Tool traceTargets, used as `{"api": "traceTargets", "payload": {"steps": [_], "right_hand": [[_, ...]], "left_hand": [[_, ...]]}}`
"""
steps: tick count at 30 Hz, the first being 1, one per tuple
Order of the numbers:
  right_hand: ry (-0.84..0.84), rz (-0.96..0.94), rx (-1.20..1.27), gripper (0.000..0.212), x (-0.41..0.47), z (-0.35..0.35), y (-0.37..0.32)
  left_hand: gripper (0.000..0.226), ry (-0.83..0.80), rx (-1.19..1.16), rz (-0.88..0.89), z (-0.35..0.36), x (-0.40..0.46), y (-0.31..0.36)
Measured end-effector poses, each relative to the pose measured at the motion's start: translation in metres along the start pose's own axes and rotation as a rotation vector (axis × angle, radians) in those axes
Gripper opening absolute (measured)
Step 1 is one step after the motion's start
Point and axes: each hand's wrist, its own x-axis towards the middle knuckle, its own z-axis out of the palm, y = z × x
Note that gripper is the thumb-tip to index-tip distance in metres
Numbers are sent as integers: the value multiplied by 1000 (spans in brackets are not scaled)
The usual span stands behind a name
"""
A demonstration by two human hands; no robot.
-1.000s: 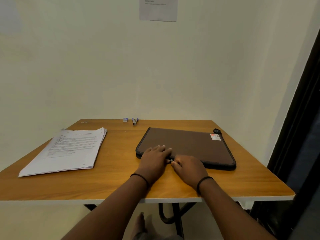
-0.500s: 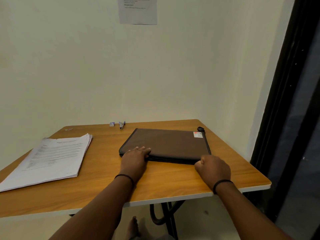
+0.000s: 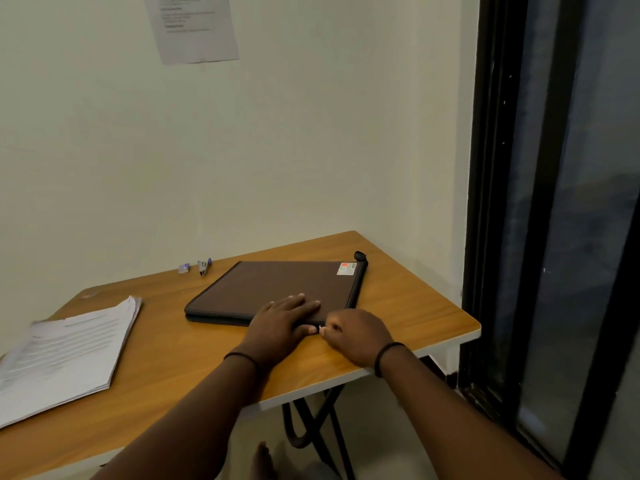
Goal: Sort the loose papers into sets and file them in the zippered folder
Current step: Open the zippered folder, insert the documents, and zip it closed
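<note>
Half a second ago the right hand [image 3: 356,336] sat at the near right corner of the zippered folder [image 3: 277,289] with the left hand well apart from it; now the right hand has come back along the folder's near edge and meets the left hand [image 3: 280,323] there, much as the two sat a second ago. Its fingers are curled and pinch a small metal zipper pull [image 3: 320,328] at that edge. The left hand lies flat with straight fingers on the folder's brown cover, near its front right part, pressing it down, thumb beside the pull. The folder lies flat on the wooden desk [image 3: 408,306], right of centre, its dark zip border running round the sides; whether the near edge is unzipped I cannot tell. A red and white sticker [image 3: 347,268] sits on its far right corner, and a black loop [image 3: 360,255] pokes out just beyond that corner. The stack of loose papers [image 3: 62,355] lies on the desk's left part, well apart from the folder, its printed top sheet blurred. Near the desk's back edge, left of the folder, are a small stapler [image 3: 204,266] and, just beside it, a small box [image 3: 184,268]. A printed sheet [image 3: 194,26] hangs on the wall above. Each wrist wears a thin black band.
</note>
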Motion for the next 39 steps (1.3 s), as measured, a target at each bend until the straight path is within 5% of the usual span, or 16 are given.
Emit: {"api": "traceTargets", "payload": {"steps": [21,28,39], "right_hand": [[191,229,-222,27,43,-2,56],[120,31,-165,21,48,3,63],[198,251,-319,23,94,6,76]], "left_hand": [[34,235,8,71,10,14,-13],[71,179,25,193,14,48,4],[45,298,164,258,25,64,11]]}}
